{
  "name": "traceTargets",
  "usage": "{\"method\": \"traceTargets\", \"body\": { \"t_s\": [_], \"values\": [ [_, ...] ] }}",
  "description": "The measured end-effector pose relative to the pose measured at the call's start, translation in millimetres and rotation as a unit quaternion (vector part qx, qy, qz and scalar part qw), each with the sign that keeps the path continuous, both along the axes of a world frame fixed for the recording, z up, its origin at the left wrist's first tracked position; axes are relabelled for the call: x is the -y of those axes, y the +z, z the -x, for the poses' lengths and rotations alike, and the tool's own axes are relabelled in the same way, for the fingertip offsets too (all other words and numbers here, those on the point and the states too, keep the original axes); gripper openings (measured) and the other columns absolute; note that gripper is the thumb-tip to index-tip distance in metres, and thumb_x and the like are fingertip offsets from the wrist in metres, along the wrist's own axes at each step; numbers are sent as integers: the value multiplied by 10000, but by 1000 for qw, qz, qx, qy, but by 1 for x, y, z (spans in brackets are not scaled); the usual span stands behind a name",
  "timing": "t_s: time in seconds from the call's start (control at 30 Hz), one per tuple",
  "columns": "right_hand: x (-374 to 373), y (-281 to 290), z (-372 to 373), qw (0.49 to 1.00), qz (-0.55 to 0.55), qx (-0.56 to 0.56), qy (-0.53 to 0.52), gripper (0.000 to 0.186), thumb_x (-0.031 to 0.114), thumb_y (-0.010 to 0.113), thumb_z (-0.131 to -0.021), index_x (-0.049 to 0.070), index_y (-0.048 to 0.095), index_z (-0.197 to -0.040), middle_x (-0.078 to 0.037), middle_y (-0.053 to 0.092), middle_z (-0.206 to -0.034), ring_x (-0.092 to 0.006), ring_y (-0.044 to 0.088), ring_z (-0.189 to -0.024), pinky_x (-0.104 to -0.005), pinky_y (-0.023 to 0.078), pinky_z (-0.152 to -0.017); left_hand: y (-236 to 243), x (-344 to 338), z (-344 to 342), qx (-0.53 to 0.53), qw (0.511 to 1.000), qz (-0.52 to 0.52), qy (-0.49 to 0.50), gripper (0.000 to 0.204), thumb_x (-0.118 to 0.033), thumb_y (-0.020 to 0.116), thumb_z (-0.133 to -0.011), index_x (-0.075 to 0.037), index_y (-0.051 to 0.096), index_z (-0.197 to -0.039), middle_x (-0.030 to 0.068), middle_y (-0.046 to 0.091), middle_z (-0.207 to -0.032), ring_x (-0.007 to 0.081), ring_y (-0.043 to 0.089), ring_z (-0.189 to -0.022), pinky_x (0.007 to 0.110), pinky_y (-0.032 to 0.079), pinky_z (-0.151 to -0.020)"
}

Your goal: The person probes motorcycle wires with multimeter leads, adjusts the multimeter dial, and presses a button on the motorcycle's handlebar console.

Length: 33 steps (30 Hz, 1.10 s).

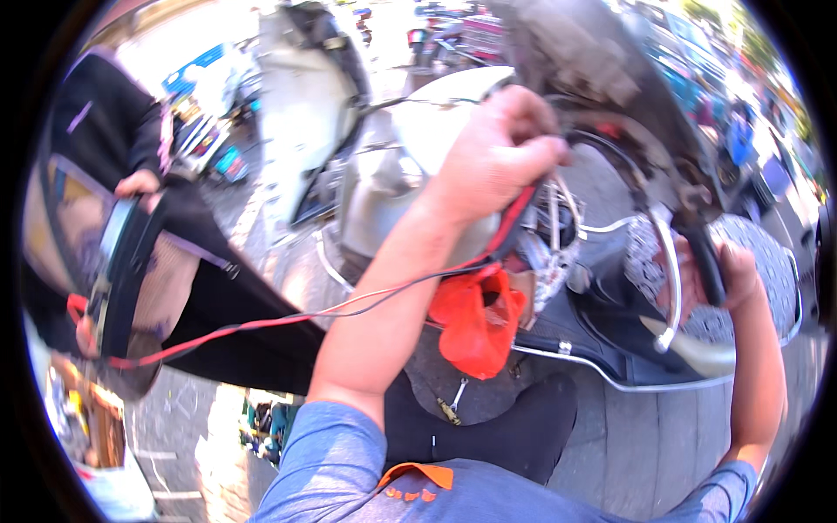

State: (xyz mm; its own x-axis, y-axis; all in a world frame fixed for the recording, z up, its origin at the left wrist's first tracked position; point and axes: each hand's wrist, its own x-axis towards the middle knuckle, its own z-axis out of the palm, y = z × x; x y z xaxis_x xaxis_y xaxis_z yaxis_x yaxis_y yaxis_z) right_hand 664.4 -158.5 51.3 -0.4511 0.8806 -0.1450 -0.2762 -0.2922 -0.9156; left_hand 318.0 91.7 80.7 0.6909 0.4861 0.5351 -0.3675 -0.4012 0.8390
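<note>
My left hand [506, 152] is raised over the front of a partly stripped scooter, fingers closed around a red and black cable [514, 218]. Thin red and black wires [261, 322] run from it across my left forearm toward a dark case [118, 270] at the left. A red clip [80, 318] shows on that case. My right hand [728, 275] wraps around the scooter's black handlebar grip [704, 257], beside a silver brake lever [674, 288]. Below my left hand is a bundle of exposed wiring [554, 227], next to an orange-red plastic bag [479, 327].
A person in dark clothes stands at the left, one hand [139, 185] on the case. A wrench [460, 392] and a yellow-handled tool [449, 412] lie on the ground by my knees. A white scooter panel [301, 122] stands beyond. A patterned seat cover [758, 261] and metal side rail [628, 386] are right.
</note>
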Motion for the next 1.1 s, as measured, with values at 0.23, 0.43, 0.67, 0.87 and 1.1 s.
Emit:
{"method": "traceTargets", "body": {
  "t_s": [0.23,0.43,0.67,0.87,1.1],
  "values": [
    [3,-33,20,985,-50,-162,-22,1201,613,725,-959,-53,92,-1733,-573,553,-1341,-720,652,-1161,-776,581,-922,-9,-6,-4,34,999,20,-23,185,-56,743,-953,-8,617,-1080,106,783,-924,116,724,-770,264,570,-696],
    [12,-48,10,979,-121,-67,-152,1079,569,731,-964,-34,236,-1710,-490,630,-1295,-584,742,-1067,-646,649,-878,-10,-6,-10,49,999,1,-14,184,-53,738,-945,1,613,-1069,73,763,-888,117,738,-815,264,568,-712],
    [65,12,82,632,-202,637,-393,1081,775,664,-950,-27,445,-1641,-291,650,-1452,-408,649,-1368,-521,514,-1146,-5,1,-1,8,996,-67,54,200,-82,745,-922,9,623,-1052,76,778,-889,107,723,-815,283,562,-734],
    [54,32,149,379,-135,864,-302,1171,704,767,-836,-27,397,-1673,-323,582,-1544,-499,564,-1453,-539,426,-1244,-8,-2,-2,39,995,-72,55,210,-85,769,-902,11,648,-1044,71,766,-871,120,713,-798,294,560,-726],
    [52,32,170,309,-128,892,-302,985,241,785,-844,-43,363,-1687,-335,610,-1492,-493,609,-1385,-531,457,-1200,-7,1,2,52,991,-88,83,216,-113,789,-857,6,678,-999,84,731,-816,159,692,-740,328,570,-713]
  ]
}}
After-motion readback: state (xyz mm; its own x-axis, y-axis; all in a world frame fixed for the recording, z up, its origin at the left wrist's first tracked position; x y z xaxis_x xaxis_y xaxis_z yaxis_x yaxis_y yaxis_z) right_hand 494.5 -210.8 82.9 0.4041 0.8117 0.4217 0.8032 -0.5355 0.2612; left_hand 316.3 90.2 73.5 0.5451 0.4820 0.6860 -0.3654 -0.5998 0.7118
